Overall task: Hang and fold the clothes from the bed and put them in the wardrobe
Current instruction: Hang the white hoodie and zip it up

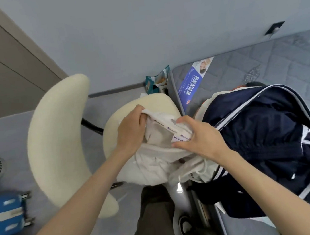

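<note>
Grips of left hand (131, 132) and right hand (200, 140) both clutch white garment (154, 157) above chair (57, 138).

— On the cream chair (56, 126)?
— White garment (154, 155), gripped at its printed band by left hand (130, 127) and right hand (199, 137).
— And on the bed (287, 63)?
— Navy jacket (265, 135), heaped just beside the white cloth.

Off-white garment (154, 159): bunched, held over a cream chair seat (160, 101), its purple-lettered band gripped by left hand (131, 131) and right hand (199, 137); white drawstring (202, 167) dangles below. Navy garment (265, 135): white-striped, crumpled in a heap on the grey quilted bed (287, 63), just beside the off-white one.
</note>
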Tool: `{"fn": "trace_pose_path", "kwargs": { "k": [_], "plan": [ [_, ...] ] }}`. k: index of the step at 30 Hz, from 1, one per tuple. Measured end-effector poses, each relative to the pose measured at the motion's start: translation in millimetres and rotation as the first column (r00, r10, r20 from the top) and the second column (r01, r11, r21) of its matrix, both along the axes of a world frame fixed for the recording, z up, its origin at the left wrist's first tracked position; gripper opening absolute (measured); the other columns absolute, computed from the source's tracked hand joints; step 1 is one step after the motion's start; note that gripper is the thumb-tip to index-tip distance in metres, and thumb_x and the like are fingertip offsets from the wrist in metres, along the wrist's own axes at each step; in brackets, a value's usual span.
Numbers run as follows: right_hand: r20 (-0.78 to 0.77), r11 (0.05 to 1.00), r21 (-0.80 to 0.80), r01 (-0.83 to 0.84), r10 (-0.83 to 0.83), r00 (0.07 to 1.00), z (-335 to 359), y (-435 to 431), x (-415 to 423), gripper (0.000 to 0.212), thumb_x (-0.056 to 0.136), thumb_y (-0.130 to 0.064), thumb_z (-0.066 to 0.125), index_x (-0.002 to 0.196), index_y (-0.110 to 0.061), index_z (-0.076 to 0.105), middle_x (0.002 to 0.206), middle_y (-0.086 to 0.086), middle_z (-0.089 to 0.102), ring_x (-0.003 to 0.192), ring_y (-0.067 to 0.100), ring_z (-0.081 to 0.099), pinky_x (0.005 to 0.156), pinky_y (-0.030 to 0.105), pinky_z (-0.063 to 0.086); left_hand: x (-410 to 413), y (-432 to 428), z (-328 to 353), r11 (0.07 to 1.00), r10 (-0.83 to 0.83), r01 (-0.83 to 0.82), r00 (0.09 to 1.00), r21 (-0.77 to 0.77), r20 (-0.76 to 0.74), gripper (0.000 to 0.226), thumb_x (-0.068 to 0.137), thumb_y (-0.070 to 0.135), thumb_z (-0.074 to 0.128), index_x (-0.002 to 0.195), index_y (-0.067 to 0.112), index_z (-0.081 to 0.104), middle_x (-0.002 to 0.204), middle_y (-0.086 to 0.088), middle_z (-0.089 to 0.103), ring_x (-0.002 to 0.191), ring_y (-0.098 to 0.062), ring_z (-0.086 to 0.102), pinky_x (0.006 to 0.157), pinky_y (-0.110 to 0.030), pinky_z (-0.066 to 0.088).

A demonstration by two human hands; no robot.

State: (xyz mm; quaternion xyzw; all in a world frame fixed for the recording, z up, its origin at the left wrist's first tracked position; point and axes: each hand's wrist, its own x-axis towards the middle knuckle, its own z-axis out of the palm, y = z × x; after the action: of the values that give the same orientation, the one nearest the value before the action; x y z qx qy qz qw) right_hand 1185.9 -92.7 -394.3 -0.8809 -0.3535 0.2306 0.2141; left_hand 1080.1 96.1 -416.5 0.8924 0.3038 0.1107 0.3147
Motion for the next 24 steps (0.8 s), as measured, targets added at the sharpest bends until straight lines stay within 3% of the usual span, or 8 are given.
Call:
{"fn": "trace_pose_path", "kwargs": {
  "k": [3,7,9,12,15,17,24],
  "plan": [
    [0.155,0.999,0.038,-0.008,0.002,0.988,13,-21,-20,0.032,0.083,-0.032,0.061,0.114,-0.035,0.054,0.092,-0.005,0.056,0.086,0.024,0.059,0.062,0.033,0.043,-38,-29,35,0.998,0.042,-0.045,0.998,0.045,0.051,0.018,0.101,0.023,0.04,0.099,0.017,0.057,0.071,0.006,0.057,0.063,-0.011,0.052,0.055,-0.029,0.039],
    [0.229,0.991,0.133,-0.006,-0.025,0.973,46,-56,-51,0.02,0.088,-0.023,0.055,0.107,-0.027,0.056,0.093,-0.004,0.042,0.072,0.024,0.051,0.055,0.033,0.042,-98,-83,79,0.975,0.103,-0.119,0.99,0.19,0.093,0.012,0.099,0.018,0.046,0.1,0.017,0.059,0.062,0.01,0.049,0.056,-0.015,0.048,0.046,-0.026,0.026],
    [0.267,0.987,0.159,-0.035,-0.009,0.964,68,-71,-67,0.021,0.087,-0.019,0.053,0.107,-0.025,0.055,0.1,-0.003,0.042,0.07,0.025,0.05,0.053,0.032,0.04,-124,-107,105,0.954,0.137,-0.167,0.981,0.247,0.135,0.012,0.098,0.016,0.048,0.101,0.016,0.059,0.071,0.008,0.055,0.06,-0.015,0.047,0.047,-0.025,0.025],
    [0.321,0.976,0.208,-0.07,-0.001,0.947,104,-90,-92,0.032,0.082,-0.01,0.052,0.111,-0.022,0.053,0.113,-0.001,0.044,0.074,0.024,0.048,0.055,0.031,0.035,-161,-138,146,0.922,0.161,-0.211,0.972,0.325,0.174,0.015,0.097,0.018,0.048,0.104,0.017,0.061,0.084,0.004,0.062,0.068,-0.018,0.055,0.052,-0.033,0.039],
    [0.367,0.961,0.262,-0.087,-0.016,0.93,136,-109,-116,0.041,0.077,-0.003,0.053,0.116,-0.017,0.05,0.119,0.005,0.045,0.096,0.027,0.046,0.058,0.031,0.034,-198,-172,181,0.885,0.143,-0.224,0.965,0.409,0.22,0.015,0.094,0.018,0.052,0.103,0.017,0.064,0.089,0.003,0.066,0.07,-0.026,0.061,0.055,-0.039,0.047],
    [0.396,0.956,0.277,-0.095,-0.023,0.918,151,-123,-133,0.042,0.079,-0.003,0.054,0.118,-0.015,0.048,0.119,0.008,0.044,0.104,0.029,0.041,0.059,0.033,0.036,-223,-192,199,0.854,0.142,-0.243,0.96,0.461,0.243,0.016,0.093,0.019,0.052,0.102,0.018,0.064,0.089,0.003,0.067,0.068,-0.027,0.062,0.051,-0.038,0.047],
    [0.324,0.986,0.164,-0.031,-0.024,0.946,171,-178,-213,0.042,0.077,0.0,0.052,0.117,-0.01,0.044,0.111,0.013,0.042,0.094,0.033,0.04,0.065,0.037,0.038,-324,-233,240,0.78,0.205,-0.333,0.936,0.529,0.287,0.013,0.087,0.01,0.059,0.097,0.015,0.065,0.09,0.0,0.067,0.066,-0.035,0.06,0.051,-0.029,0.032]
  ]
}}
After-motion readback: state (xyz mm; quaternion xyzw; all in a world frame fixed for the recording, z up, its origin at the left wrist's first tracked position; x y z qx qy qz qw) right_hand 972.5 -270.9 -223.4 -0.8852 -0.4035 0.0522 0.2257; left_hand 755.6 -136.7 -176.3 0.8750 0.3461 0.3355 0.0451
